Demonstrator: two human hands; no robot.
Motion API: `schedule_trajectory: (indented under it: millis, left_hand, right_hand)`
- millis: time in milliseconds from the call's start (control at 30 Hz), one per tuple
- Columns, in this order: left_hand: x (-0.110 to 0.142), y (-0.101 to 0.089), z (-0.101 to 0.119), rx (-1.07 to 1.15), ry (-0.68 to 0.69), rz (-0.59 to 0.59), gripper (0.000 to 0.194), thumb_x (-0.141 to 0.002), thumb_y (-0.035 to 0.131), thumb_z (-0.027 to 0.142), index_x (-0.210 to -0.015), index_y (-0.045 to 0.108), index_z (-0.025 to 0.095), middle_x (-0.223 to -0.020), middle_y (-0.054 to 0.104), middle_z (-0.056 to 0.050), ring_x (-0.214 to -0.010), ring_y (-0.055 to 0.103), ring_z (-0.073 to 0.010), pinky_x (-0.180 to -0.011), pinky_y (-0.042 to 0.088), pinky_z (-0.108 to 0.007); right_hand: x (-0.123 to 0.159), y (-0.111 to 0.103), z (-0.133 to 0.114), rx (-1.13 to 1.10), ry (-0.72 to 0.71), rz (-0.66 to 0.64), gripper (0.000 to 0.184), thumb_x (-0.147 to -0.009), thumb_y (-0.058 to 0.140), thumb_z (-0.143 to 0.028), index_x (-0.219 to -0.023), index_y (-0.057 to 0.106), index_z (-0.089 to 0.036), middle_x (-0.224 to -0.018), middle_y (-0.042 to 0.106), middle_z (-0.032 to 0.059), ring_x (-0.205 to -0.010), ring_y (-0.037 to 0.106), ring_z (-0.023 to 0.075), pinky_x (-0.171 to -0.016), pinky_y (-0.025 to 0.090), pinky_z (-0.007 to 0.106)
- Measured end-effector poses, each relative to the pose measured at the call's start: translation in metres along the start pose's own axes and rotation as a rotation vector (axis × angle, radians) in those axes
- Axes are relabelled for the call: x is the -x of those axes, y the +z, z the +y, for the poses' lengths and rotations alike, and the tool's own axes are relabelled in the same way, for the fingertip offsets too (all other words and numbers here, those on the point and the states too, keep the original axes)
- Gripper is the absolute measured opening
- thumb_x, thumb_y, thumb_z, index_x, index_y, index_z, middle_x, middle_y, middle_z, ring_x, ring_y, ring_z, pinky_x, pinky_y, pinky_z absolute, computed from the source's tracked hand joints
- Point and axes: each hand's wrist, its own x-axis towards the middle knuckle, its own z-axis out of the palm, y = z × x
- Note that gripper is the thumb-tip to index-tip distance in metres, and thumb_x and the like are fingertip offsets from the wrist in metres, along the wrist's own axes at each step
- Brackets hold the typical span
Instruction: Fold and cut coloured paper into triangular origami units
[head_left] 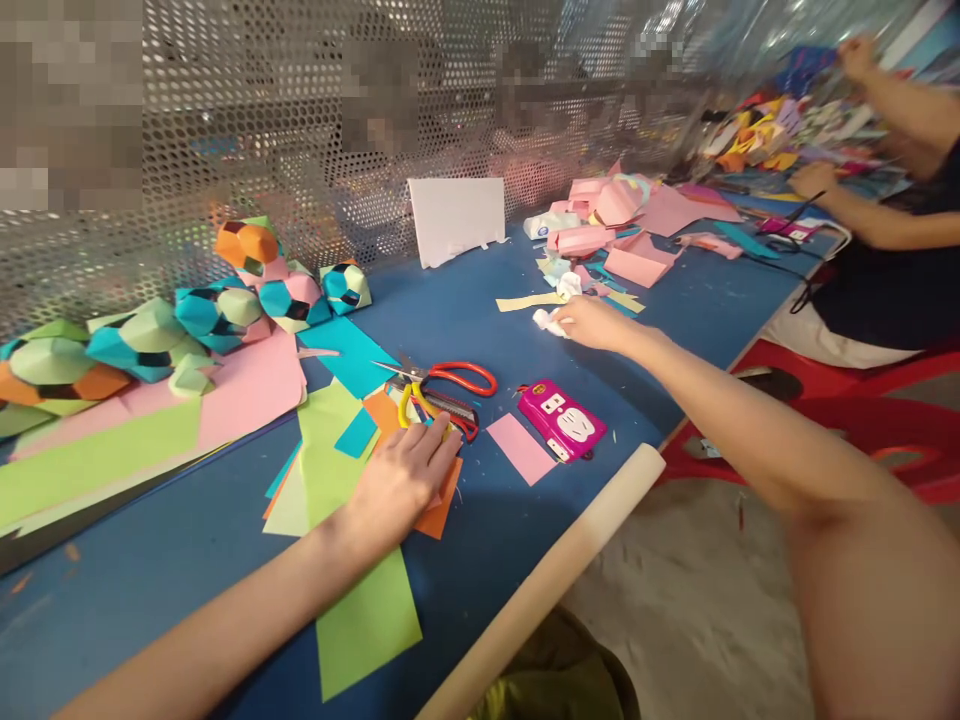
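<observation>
My left hand (405, 475) lies palm down over orange and green paper, fingers stretched out, with its fingertips at the yellow handle of a tool. Just beyond it are red-handled scissors (461, 378) and a box cutter (441, 402). My right hand (596, 325) is reached out across the table, its fingers closed on a crumpled white tissue (550, 322). Paper scraps (529, 302) lie just past that hand. Between my hands are a magenta case (562, 418) with white markings and a small pink paper rectangle (521, 450).
Folded paper balls (135, 340) line the left back of the blue table (495, 560), beside pink sheets (255, 385). A white card (457, 220) leans on the perforated metal wall. A pale tube (555, 570) runs along the near edge. At right, another person's arm (862, 210) rests near pink paper pieces.
</observation>
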Motion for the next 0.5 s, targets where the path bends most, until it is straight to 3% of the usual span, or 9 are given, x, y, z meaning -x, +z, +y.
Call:
schedule_trajectory:
  millis: [133, 233, 300, 367, 500]
  left_hand:
    - [0.009, -0.006, 0.003, -0.046, 0.063, 0.100, 0.036, -0.088, 0.041, 0.003, -0.120, 0.057, 0.008, -0.128, 0.060, -0.020, -0.113, 0.059, -0.0291, -0.081, 0.052, -0.039]
    - [0.020, -0.016, 0.009, -0.070, 0.095, 0.179, 0.033, -0.089, 0.041, 0.003, -0.116, 0.060, 0.007, -0.131, 0.058, -0.021, -0.121, 0.054, -0.0319, -0.086, 0.051, -0.042]
    - [0.027, -0.021, 0.014, -0.066, 0.109, 0.210, 0.030, -0.088, 0.043, 0.003, -0.112, 0.061, 0.006, -0.130, 0.058, -0.022, -0.122, 0.053, -0.0332, -0.088, 0.051, -0.044]
    - [0.034, -0.024, 0.020, -0.051, 0.116, 0.244, 0.029, -0.089, 0.042, 0.003, -0.110, 0.061, 0.005, -0.130, 0.058, -0.023, -0.125, 0.050, -0.0344, -0.090, 0.050, -0.044]
    - [0.043, -0.027, 0.028, -0.024, 0.118, 0.299, 0.030, -0.089, 0.040, 0.002, -0.110, 0.061, 0.003, -0.133, 0.055, -0.026, -0.129, 0.046, -0.0364, -0.092, 0.049, -0.047]
  right_hand:
    - [0.030, 0.016, 0.006, -0.075, -0.213, -0.045, 0.030, -0.084, 0.053, -0.018, -0.103, 0.075, -0.025, -0.111, 0.068, 0.0026, -0.098, 0.063, 0.0173, -0.088, 0.047, 0.027]
    - [0.041, 0.021, 0.024, 0.026, -0.082, 0.121, 0.031, -0.084, 0.050, -0.014, -0.099, 0.076, -0.021, -0.107, 0.069, 0.0068, -0.099, 0.063, 0.0203, -0.091, 0.048, 0.033]
    - [0.034, 0.021, 0.035, 0.082, 0.006, 0.201, 0.034, -0.082, 0.046, -0.008, -0.096, 0.076, -0.015, -0.099, 0.070, 0.0128, -0.099, 0.062, 0.0242, -0.092, 0.047, 0.037]
    - [0.017, 0.022, 0.035, 0.112, 0.008, 0.228, 0.036, -0.082, 0.045, -0.006, -0.100, 0.075, -0.013, -0.102, 0.069, 0.0143, -0.103, 0.061, 0.0249, -0.094, 0.046, 0.038]
    - [-0.026, 0.034, 0.014, 0.158, -0.115, 0.151, 0.038, -0.084, 0.046, -0.009, -0.108, 0.072, -0.021, -0.115, 0.067, 0.0069, -0.109, 0.057, 0.0197, -0.098, 0.043, 0.035]
